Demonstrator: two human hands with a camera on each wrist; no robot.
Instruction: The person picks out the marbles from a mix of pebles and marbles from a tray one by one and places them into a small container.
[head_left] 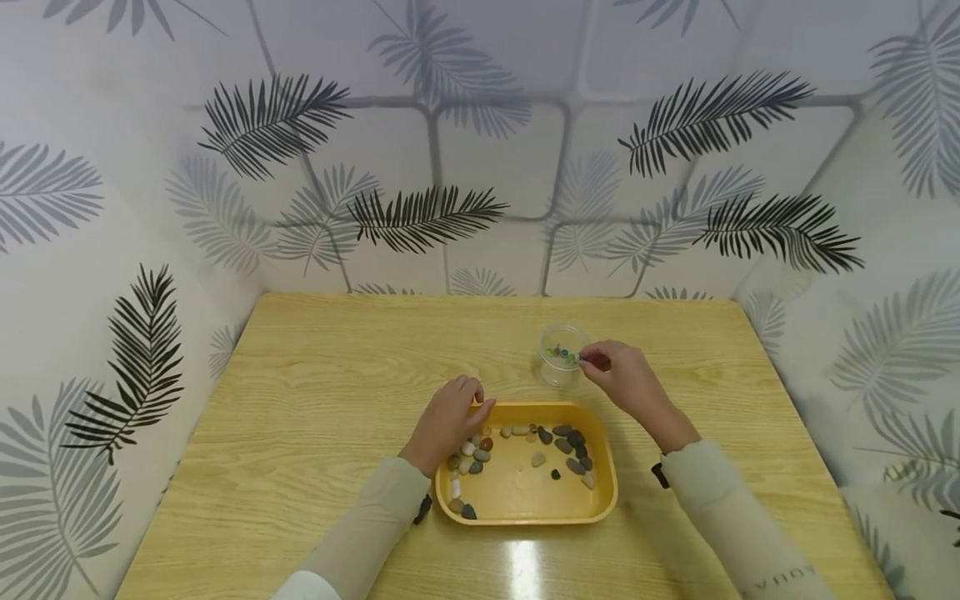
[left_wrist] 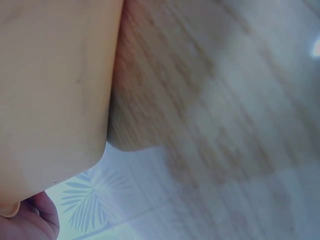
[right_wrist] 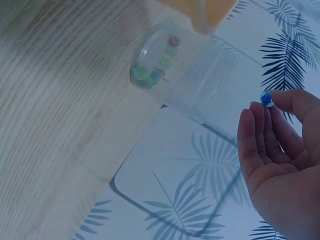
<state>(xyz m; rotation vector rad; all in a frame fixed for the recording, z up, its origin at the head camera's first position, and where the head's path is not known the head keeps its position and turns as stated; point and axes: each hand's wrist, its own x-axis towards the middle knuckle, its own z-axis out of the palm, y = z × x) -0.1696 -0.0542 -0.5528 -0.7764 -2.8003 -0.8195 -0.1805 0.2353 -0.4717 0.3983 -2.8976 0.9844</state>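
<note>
My right hand (head_left: 624,379) pinches a small clear marble with a blue swirl (right_wrist: 266,98) between thumb and fingertips, right at the rim of a clear plastic cup (head_left: 558,377). Several green, yellow and reddish marbles (right_wrist: 166,62) lie at the bottom of the cup. At the far left corner of a yellow tray (head_left: 525,521), my left hand (head_left: 444,425) holds the rim, its thumb over the edge and its fingers bent. Only part of this hand (left_wrist: 32,220) shows in the left wrist view, beside the tray's wall (left_wrist: 55,100).
Inside the tray, dark stones (head_left: 575,439) gather on the right and mixed pale and brown stones (head_left: 467,458) on the left, partly under my left hand. The cup stands behind the tray on a wooden table (head_left: 337,350). A leaf-patterned wall (head_left: 480,150) rises behind.
</note>
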